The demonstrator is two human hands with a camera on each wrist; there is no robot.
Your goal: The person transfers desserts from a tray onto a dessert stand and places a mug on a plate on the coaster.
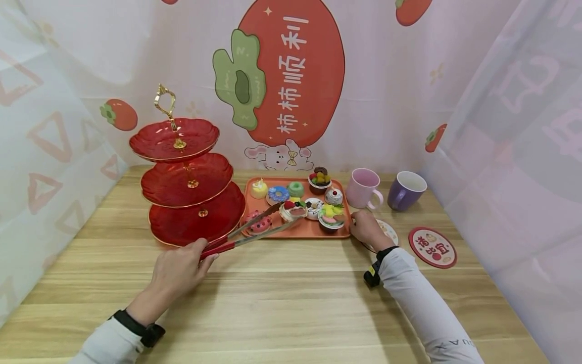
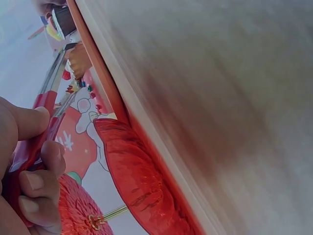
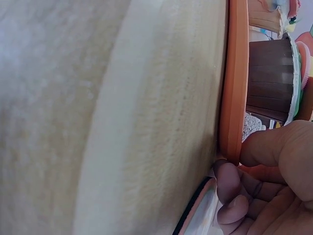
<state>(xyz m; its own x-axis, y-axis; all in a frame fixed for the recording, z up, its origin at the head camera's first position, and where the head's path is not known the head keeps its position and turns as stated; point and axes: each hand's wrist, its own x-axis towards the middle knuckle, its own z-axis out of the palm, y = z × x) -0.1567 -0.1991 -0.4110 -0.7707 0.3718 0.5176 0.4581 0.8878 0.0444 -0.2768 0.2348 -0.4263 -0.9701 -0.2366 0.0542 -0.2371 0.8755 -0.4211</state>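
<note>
My left hand [image 1: 178,271] grips red-handled metal tongs [image 1: 225,246], fingers curled round the handles in the left wrist view. The tongs' tips reach over the orange tray [image 1: 313,234], one on either side of a fruit-topped toy cupcake [image 1: 293,213]. At the tray's right front corner, my right hand [image 1: 367,228] pinches the rim, thumb on the inner side and fingers curled outside in the right wrist view. Close to that thumb stands a brown-cased cupcake [image 3: 269,76]. Around it on the tray lie a blue donut [image 1: 278,194], a pink donut [image 1: 260,222] and several other toy sweets.
A three-tier red stand [image 1: 186,179] with a gold handle is left of the tray. Beyond the tray's right end are a pink mug [image 1: 361,187] and a purple mug [image 1: 406,192]. A round coaster [image 1: 388,231] lies partly under my right hand, with a red-edged coaster [image 1: 432,247] farther right.
</note>
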